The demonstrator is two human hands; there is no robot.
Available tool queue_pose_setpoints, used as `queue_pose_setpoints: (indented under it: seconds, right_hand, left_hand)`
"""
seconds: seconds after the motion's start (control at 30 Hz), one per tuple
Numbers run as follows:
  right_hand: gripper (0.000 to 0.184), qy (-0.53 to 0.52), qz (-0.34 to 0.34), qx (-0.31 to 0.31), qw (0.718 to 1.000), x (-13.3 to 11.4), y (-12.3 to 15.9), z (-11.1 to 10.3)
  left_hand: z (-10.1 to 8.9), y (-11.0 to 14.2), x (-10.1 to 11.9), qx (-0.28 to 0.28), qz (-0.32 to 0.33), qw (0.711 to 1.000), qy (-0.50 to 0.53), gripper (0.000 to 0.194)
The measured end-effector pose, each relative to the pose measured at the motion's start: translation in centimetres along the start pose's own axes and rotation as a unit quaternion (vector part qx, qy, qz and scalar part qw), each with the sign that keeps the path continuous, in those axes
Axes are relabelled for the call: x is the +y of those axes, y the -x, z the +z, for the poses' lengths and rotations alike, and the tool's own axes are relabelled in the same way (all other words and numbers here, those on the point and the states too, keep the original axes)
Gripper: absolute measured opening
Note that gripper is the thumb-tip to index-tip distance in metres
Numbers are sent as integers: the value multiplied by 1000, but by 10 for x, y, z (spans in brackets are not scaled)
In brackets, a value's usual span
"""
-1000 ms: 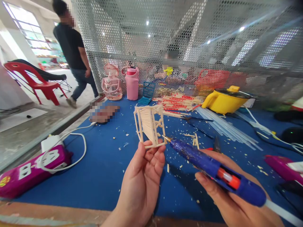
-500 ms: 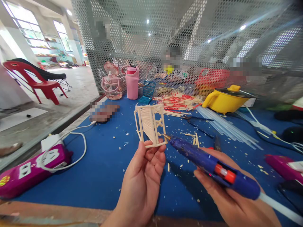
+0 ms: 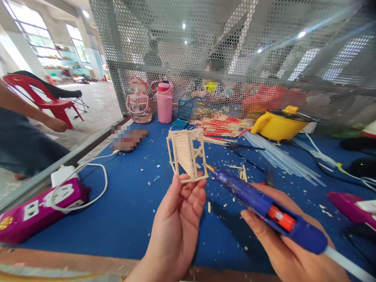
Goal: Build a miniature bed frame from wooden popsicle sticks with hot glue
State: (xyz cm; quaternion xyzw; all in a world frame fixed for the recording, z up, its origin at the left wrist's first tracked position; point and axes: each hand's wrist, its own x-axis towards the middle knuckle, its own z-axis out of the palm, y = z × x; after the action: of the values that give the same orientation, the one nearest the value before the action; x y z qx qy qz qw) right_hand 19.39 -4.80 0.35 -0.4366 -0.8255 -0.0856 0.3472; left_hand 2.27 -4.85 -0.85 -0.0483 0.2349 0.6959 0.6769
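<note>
My left hand (image 3: 176, 223) pinches the bottom edge of a small pale frame built from thin wooden sticks (image 3: 186, 154), holding it upright above the blue table (image 3: 129, 211). My right hand (image 3: 289, 244) is wrapped around a blue hot glue gun (image 3: 264, 207) with an orange trigger part. The gun's metal nozzle points up and left and sits right at the lower right corner of the stick frame. A clear glue stick pokes out of the gun's back end at the lower right.
A magenta power strip (image 3: 38, 209) with a white cable lies at the left. Pink bottles (image 3: 163, 102), a pile of sticks (image 3: 223, 127), clear glue sticks (image 3: 282, 158) and a yellow pot (image 3: 279, 123) stand further back by the perforated metal screen. A person's arm (image 3: 32, 117) shows at far left.
The nozzle has crept up slightly to the frame's lower corner. The walking person at the back left is gone from there, and another person's arm and legs have come in at the left edge.
</note>
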Motion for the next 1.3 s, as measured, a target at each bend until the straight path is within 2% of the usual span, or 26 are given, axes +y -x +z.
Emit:
queue_pose_setpoints:
  seconds: [0.13,0.27,0.43,0.57,0.7,0.87,1.03,1.3]
  right_hand:
    - [26,3,-33,4,999,-3,-3,-2]
    - [26,26,-39,-21,999,-4,-4,-6]
    - [22,-9,2,-11,1000,-1,-4,-1]
    - [21,5,46,3,999,4,-2,-3]
    - [18,21,43,30,998,3,-1,-10]
    - [23,1,21,-12,1000,-3,-2,-9]
    - [25,-22,1,-19,1000,-6,-5,-6]
    - [34,22,28,22,999,0,5,-2]
  left_hand:
    - [1,1,0,-1,0,1000,8,16]
    - [1,1,0,-6,-3,1000,15,17]
    - [1,2,0,4,7,1000,13,18]
    - [1,2,0,2,15,1000,16,15]
    - [2,2,0,2,11,1000,10,15]
    - [2,1,1,4,4,1000,11,15]
    - [3,1,0,-6,4,1000,13,17]
    - [2,2,0,-1,6,1000,8,17]
